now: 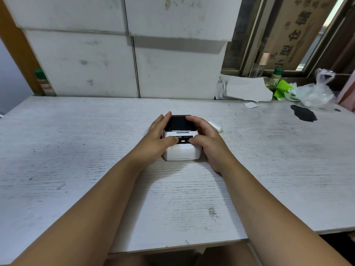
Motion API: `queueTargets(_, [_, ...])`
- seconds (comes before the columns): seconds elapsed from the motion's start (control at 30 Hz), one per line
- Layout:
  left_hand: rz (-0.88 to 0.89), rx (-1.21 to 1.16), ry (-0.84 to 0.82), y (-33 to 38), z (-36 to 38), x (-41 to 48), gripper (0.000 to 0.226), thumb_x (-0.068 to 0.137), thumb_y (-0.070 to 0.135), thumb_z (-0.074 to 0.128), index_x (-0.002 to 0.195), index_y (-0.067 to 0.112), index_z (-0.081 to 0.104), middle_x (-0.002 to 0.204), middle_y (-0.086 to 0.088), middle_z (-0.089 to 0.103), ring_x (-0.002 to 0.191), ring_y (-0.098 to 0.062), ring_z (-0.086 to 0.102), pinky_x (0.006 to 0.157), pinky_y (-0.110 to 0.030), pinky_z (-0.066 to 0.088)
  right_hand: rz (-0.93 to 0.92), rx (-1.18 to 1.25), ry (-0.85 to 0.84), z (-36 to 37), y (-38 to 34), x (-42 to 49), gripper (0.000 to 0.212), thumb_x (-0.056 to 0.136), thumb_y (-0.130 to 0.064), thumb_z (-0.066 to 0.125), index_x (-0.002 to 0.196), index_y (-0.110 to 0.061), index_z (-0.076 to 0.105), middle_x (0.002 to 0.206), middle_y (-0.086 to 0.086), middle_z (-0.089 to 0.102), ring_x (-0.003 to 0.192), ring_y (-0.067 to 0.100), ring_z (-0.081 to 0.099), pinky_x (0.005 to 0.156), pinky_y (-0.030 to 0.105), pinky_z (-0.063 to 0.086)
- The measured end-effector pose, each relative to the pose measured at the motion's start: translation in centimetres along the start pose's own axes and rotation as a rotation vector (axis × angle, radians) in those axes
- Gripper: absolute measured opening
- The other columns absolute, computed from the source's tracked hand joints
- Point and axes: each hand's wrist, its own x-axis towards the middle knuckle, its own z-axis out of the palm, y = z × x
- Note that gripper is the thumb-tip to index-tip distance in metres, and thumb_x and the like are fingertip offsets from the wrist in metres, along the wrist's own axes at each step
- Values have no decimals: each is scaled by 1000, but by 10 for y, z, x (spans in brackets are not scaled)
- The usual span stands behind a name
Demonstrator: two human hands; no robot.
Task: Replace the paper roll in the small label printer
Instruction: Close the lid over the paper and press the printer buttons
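A small white label printer (181,151) with a dark top lid stands in the middle of the table, a small light lit on its front strip. My left hand (158,134) clasps its left side, fingers reaching over the lid's back edge and thumb on the front strip. My right hand (206,136) clasps the right side the same way. The lid looks closed, with a white strip showing at its front edge. A small white object (216,126), partly hidden by my right hand, lies just right of the printer; I cannot tell if it is a paper roll.
The worn white table (76,150) has its front edge near me. White foam boxes (115,64) are stacked against the back. At the back right lie crumpled paper (247,89), green scraps (282,89), a plastic bag (315,91) and a dark stain (304,113).
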Motion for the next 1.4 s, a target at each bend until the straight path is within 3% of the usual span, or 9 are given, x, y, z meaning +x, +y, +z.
queueTargets(0.23, [-1,3,0,-1,0,1,70,88,18,56,146,40,22,159,16,10,143,2,10,104,-18,16,15,-3,11,2,-1,0,56,68,-6,50,114,-36,61,132,-5,57,110,12,58,87,29,47])
queueTargets(0.33, [1,0,0,-2,0,1,70,89,18,56,146,40,23,159,16,10,143,3,9,104,-18,14,1,-1,6,1,-1,0,55,75,2,49,116,-34,60,124,-6,60,107,12,58,86,29,47])
queueTargets(0.5, [5,3,-7,-1,0,1,70,89,17,56,146,39,22,159,15,9,142,5,7,103,-17,13,10,-8,10,2,-2,0,56,68,-6,51,115,-35,60,115,-9,63,100,10,60,82,27,48])
queueTargets(0.7, [5,16,-3,-1,0,1,70,89,18,56,146,40,22,159,15,9,144,1,8,104,-18,14,8,9,12,1,-1,0,54,74,-1,50,115,-35,61,122,-3,62,103,14,60,85,33,48])
queueTargets(1.07, [-1,0,-7,-2,0,2,71,88,19,56,146,41,22,159,15,9,145,0,9,108,-22,17,12,7,24,2,0,1,58,66,-7,52,118,-31,61,138,3,55,122,17,56,92,30,48])
queueTargets(1.23, [-1,-6,-6,-2,0,2,70,89,20,55,146,42,22,159,16,9,145,-1,10,106,-21,18,-3,7,23,2,-2,0,51,70,-6,52,113,-31,62,128,-1,60,113,13,58,90,29,49])
queueTargets(1.4, [-4,11,-1,-2,0,1,69,89,22,55,146,42,22,159,15,10,145,0,9,116,-28,16,-23,2,31,2,-3,0,45,84,6,50,111,-28,62,117,-17,58,112,8,58,92,27,48])
